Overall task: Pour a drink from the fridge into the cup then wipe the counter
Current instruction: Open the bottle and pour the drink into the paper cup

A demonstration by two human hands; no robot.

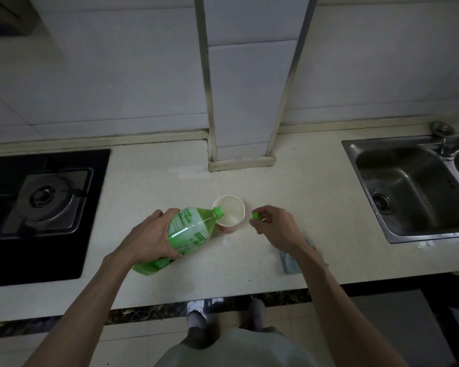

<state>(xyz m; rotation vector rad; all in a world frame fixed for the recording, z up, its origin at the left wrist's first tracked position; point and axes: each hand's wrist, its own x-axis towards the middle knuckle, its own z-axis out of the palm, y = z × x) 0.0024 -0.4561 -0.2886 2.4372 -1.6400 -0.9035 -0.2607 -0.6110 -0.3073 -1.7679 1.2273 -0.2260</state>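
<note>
The left hand [149,239] wraps its fingers round the tilted green bottle [186,234]. The bottle's mouth is over the rim of the cup [229,214], which stands on the counter [157,181] at 2 o'clock from that hand. I think it is better to tilt slowly, with the mouth inside the rim. At 3 o'clock from the cup, the right hand [273,229] pinches the green cap [256,215]. The label has white characters, but I cannot read them.

A home kitchen. A pale counter [149,181] runs along a white tiled wall [117,75], with a black gas hob [45,202] set into it on the left and a steel sink [408,186] with a tap [451,139] on the right.
</note>
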